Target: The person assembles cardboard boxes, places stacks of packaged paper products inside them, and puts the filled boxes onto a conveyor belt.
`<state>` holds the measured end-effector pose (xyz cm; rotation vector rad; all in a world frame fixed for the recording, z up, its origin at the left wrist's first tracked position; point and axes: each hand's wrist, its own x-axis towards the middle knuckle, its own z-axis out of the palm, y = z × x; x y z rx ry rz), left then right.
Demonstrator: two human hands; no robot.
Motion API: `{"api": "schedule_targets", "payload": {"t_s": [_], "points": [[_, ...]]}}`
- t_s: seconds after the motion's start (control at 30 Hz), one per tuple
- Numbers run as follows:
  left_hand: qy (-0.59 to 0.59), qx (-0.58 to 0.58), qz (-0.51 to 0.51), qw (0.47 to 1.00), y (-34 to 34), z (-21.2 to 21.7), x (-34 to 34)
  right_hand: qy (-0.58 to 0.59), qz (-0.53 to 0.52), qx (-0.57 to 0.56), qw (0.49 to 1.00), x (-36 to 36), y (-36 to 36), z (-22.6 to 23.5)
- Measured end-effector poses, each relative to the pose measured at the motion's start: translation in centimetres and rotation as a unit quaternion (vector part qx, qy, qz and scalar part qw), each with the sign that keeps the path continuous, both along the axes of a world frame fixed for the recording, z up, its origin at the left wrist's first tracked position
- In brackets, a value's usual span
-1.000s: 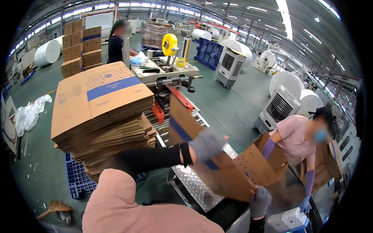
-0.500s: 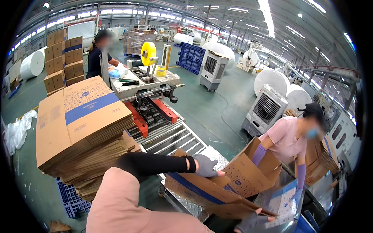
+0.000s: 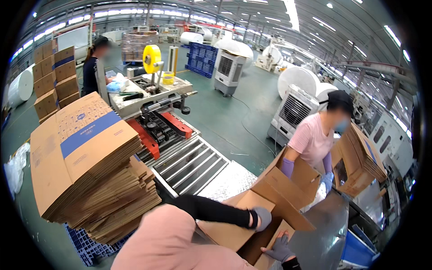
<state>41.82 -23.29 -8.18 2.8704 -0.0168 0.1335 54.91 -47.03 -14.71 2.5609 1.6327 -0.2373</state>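
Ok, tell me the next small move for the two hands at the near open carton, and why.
Probably fold the flap under the right hand inward: that hand's fingers lie spread on it, and the carton gapes open. The left hand is at the carton too, so it could perhaps steady it.

Brown cardboard box (image 3: pixel 265 237), visible faces plain, mouth up and unsealed, dark inside. Sits near, right of centre, skewed. Broad left flap (image 3: pixel 229 236) slopes; far panel (image 3: pixel 288 202) stands tall and leans right; narrower right flap (image 3: pixel 275 247) tilted (base hidden, can't tell if closed).
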Motion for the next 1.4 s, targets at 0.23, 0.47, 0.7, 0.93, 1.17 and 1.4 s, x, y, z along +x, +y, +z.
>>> {"api": "schedule_targets", "payload": {"t_s": [0.23,0.47,0.7,0.93,1.17,1.4], "points": [[-0.014,0.109,0.165,0.98,-2.8,-8.4,4.5,0.199,0.099,0.011,0.975,-1.8,1.6,3.8],[-0.156,0.068,0.044,0.984,3.2,9.9,1.5,0.244,0.169,0.055,0.953,-5.6,3.8,-4.7],[-0.178,-0.044,-0.122,0.975,4.9,-6.7,-3.2,0.348,0.059,0.009,0.936,-7.6,-6.7,8.6],[0.228,-0.416,-0.011,0.88,14.6,-0.4,4.8,-0.189,-0.141,0.138,0.962,0.9,4.3,-2.5],[-0.118,0.18,0.056,0.975,8.3,-5.8,-2.6,0.377,-0.291,0.488,0.732,-1.7,0.8,-6.8],[-0.151,0.199,0.205,0.946,26.8,-7.9,-7.3,0.627,-0.421,0.341,0.56,-4.0,6.8,-25.0]]}}
